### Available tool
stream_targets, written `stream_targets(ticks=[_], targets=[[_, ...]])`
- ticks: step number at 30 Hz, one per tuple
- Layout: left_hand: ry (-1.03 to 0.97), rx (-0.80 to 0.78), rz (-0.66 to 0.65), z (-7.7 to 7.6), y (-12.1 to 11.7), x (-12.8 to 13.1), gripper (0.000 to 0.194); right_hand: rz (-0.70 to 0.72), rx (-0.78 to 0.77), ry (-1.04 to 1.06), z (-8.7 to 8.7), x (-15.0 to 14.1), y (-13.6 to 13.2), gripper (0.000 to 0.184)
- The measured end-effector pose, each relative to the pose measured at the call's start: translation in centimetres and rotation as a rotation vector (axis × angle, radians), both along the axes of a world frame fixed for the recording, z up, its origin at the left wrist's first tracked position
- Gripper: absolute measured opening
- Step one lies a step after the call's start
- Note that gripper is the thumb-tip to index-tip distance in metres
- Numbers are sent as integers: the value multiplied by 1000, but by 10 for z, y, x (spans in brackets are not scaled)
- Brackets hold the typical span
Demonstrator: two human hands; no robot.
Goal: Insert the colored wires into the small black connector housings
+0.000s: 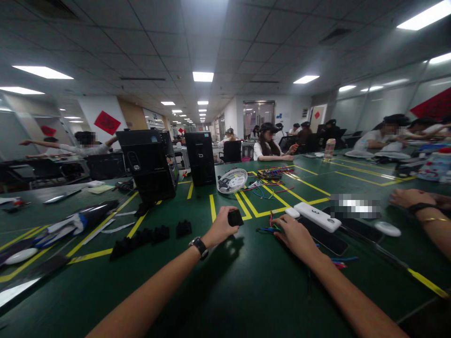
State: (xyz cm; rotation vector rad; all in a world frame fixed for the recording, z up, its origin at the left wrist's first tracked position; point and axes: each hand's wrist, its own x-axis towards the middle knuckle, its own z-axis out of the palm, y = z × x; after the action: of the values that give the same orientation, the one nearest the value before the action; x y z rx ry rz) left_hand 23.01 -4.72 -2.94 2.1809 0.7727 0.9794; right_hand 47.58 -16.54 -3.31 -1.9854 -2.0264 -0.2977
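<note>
My left hand [222,226], with a dark watch on its wrist, is closed around a small black block [235,217] and holds it just above the green table. My right hand [294,234] reaches down to a small bundle of coloured wires [269,229], its fingertips bent over them. Whether those fingers grip a wire is too small to make out. Right of that hand lie a white power bank [317,217] marked 3 and a black phone [326,237]. Several black blocks [151,236] stand in a row left of my left hand, and one more group [183,228] sits closer.
Two black computer towers [150,164] [199,159] stand at the back left. A white basket [232,180] is beyond my hands, beside a heap of wires and parts [276,173]. Another person's hands [412,199] rest at the right. A co-worker [269,145] sits across the table.
</note>
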Motion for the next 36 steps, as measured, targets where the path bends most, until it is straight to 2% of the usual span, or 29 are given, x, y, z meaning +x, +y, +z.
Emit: stream_targets(ticks=[5, 9, 12, 15, 20, 24, 27, 30, 33, 36], targets=[[-194, -381, -16, 3, -60, -63, 56, 91, 15, -148, 4, -18, 2, 22], [-215, -536, -50, -13, -94, -98, 55, 59, -8, -217, 12, -33, 3, 19], [-269, -506, -32, -27, -106, -110, 53, 36, -26, -275, 15, -37, 5, 22], [-310, -439, -1, -31, -108, -112, 49, 1, -21, -336, 16, -40, 7, 23], [-446, -379, 22, -17, -101, -118, 48, -94, 79, -333, 33, -43, 18, 25], [-542, -338, 127, -6, -96, -135, 48, -83, 178, -117, 61, -53, 34, 24], [-597, -430, 135, -5, -94, -144, 54, 37, 261, 135, 77, -78, 44, 21], [-685, -516, 64, -6, -92, -146, 65, 282, 233, 361, 76, -125, 43, 21], [-738, -476, 43, -3, -89, -147, 70, 527, 100, 538, 57, -179, 32, 19], [-752, -429, 59, 1, -86, -152, 61, 596, 23, 626, 31, -216, 21, 15]])
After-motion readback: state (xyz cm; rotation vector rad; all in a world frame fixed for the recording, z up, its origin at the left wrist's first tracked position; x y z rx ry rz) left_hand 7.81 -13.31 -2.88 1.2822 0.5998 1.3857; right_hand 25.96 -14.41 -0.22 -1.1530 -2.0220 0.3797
